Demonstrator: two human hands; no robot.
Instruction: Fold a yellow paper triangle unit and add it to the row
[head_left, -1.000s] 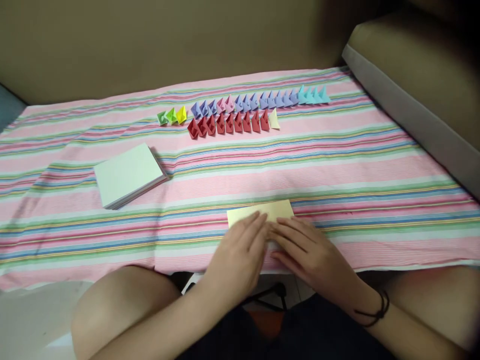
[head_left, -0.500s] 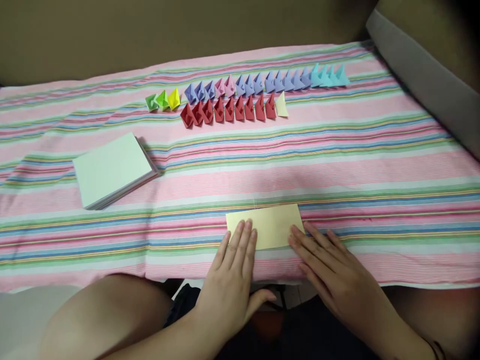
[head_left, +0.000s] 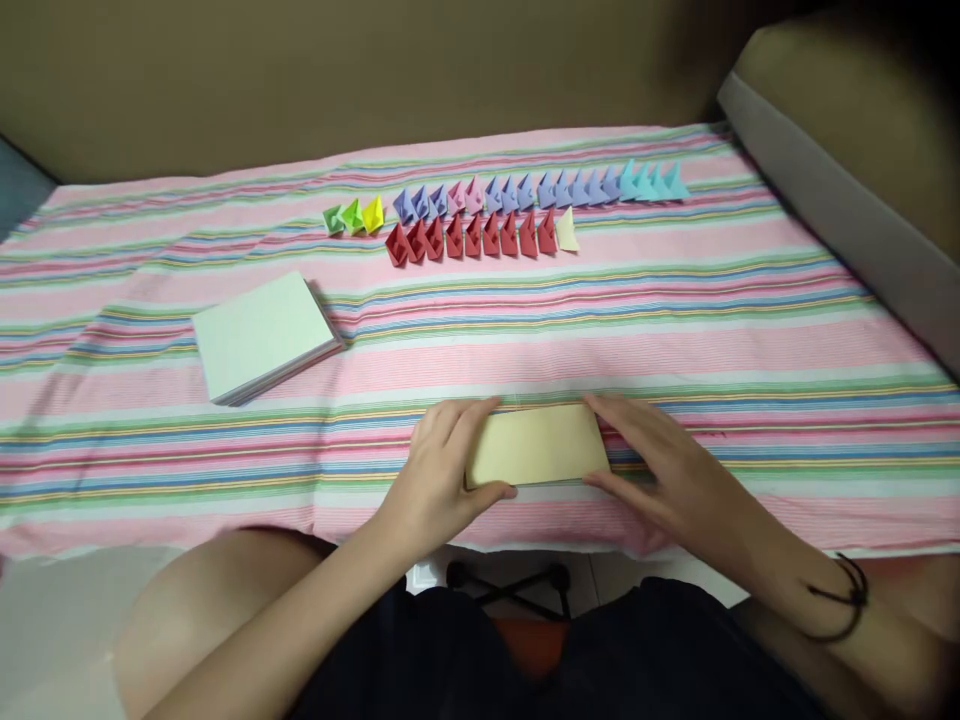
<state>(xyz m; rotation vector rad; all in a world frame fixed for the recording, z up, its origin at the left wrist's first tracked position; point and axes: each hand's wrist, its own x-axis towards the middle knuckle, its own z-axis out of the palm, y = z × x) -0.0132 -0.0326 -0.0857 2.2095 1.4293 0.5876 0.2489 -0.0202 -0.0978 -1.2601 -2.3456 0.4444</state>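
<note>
A pale yellow sheet of paper point(head_left: 538, 445), folded into a long rectangle, lies on the striped cloth in front of me. My left hand point(head_left: 439, 475) grips its left end, the thumb along the near edge and the fingers at the far edge. At the right end, my right hand point(head_left: 667, 460) holds the paper the same way, thumb near and fingertips at the far corner. Part of the left end is covered by my left hand.
A stack of pale paper point(head_left: 262, 335) lies to the left. Farther back stand rows of small folded paper pieces: red ones point(head_left: 472, 238), turquoise ones point(head_left: 652, 185), a yellow one point(head_left: 373, 215) and a cream one point(head_left: 568, 232). A grey-edged sofa arm point(head_left: 840, 220) borders the right.
Both hands were lying flat on the paper with fingers stretched out. Now they hold its two ends between thumb and fingers. The whole view has shifted slightly.
</note>
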